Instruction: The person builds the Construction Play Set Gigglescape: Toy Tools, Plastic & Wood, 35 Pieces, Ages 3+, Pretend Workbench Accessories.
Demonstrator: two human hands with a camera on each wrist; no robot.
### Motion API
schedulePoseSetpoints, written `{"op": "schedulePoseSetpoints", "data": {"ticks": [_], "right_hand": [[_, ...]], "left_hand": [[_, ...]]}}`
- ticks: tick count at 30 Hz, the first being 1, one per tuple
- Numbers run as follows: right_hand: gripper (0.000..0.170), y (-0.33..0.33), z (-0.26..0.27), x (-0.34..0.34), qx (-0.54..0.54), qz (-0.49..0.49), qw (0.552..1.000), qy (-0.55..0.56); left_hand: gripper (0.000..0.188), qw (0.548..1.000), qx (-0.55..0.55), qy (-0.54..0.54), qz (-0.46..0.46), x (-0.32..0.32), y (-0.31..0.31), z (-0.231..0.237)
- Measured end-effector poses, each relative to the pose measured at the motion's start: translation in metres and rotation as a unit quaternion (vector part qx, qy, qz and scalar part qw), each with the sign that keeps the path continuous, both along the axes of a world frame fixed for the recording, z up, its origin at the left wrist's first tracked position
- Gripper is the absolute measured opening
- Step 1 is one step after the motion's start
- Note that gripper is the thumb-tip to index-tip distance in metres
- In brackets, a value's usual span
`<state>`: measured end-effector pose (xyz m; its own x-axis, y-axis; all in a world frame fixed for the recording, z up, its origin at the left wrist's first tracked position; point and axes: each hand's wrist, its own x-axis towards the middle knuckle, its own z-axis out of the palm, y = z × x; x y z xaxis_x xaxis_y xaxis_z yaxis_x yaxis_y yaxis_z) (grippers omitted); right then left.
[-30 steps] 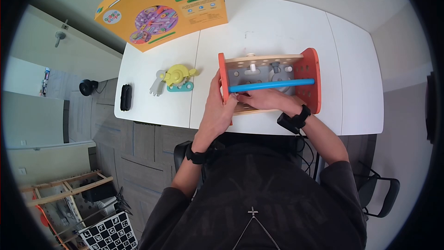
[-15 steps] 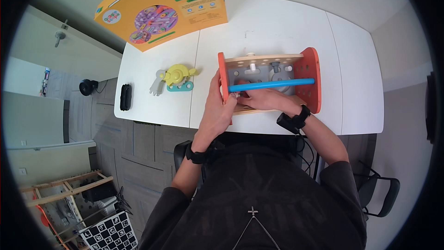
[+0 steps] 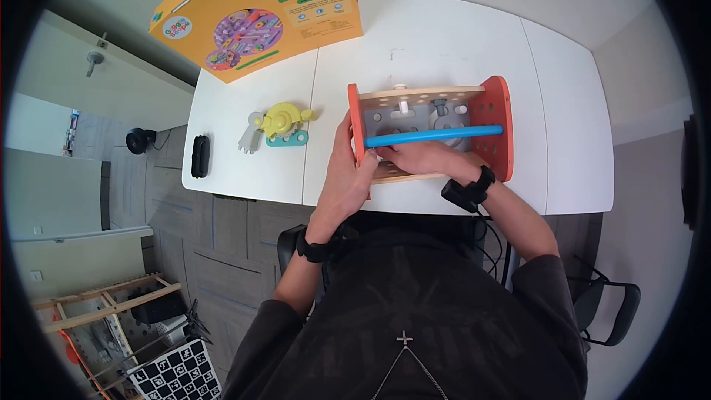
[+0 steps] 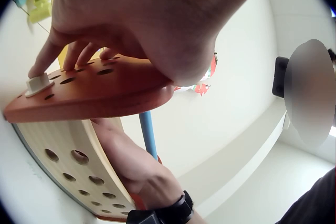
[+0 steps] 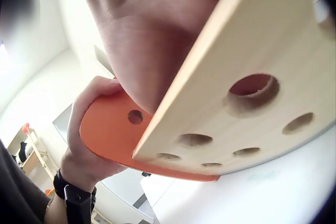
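Observation:
A toy toolbox has red end panels, perforated wooden sides and a blue bar [image 3: 444,134] across its top. My left hand [image 3: 346,181] grips its left red panel [image 3: 357,111]. In the left wrist view, the left hand [image 4: 131,14] has its fingers spread over the panel's outer face [image 4: 100,95], one fingertip against a white bolt head [image 4: 39,84]. My right hand [image 3: 426,158] reaches under the bar, inside the box by that same panel; its fingertips are hidden. The wooden side [image 5: 210,113] stands before the right hand [image 5: 152,40] in the right wrist view.
Left of the toolbox lie a yellow toy piece [image 3: 281,120], a grey piece [image 3: 250,135] and a teal holed strip [image 3: 289,140]. A black case [image 3: 201,156] is near the table's left edge. An orange box [image 3: 259,15] stands at the back.
The right hand's fingers have shifted slightly inside the toolbox, and a finger seen beyond the bar half a second ago is now out of sight. The left hand keeps its place.

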<state>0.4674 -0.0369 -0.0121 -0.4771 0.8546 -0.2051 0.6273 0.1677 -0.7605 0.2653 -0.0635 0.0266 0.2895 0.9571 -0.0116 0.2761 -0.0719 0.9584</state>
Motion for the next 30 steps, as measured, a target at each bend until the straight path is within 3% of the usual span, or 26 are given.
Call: {"op": "schedulePoseSetpoints", "data": {"ticks": [3,9,12,18,24,27,30], "right_hand": [[0.034,-0.003,0.023,-0.002,-0.065,0.0,0.998,-0.01],[0.033,0.003,-0.007,0.001,0.022,0.02,0.999,0.018],[0.034,-0.002,0.015,-0.002,-0.039,-0.003,0.999,-0.004],[0.037,0.003,-0.005,0.0,-0.047,0.01,0.999,-0.001],[0.038,-0.004,0.026,-0.004,-0.082,-0.033,0.996,-0.018],[0.039,0.001,0.004,-0.001,-0.033,0.0,0.999,0.001],[0.04,0.001,0.005,-0.002,-0.051,-0.012,0.999,-0.011]], "left_hand": [[0.065,1.0,0.016,-0.004,-0.001,0.001,0.001,-0.003],[0.064,1.0,-0.025,0.002,-0.002,0.0,-0.001,0.002],[0.064,1.0,0.01,0.002,0.0,0.0,0.001,-0.005],[0.064,1.0,-0.015,-0.012,-0.005,0.0,0.0,-0.001],[0.064,1.0,-0.007,-0.001,-0.002,0.0,0.0,0.001],[0.064,1.0,-0.016,0.0,-0.004,-0.001,0.0,0.0],[0.073,0.999,-0.05,-0.017,-0.004,0.0,0.0,0.008]]}}
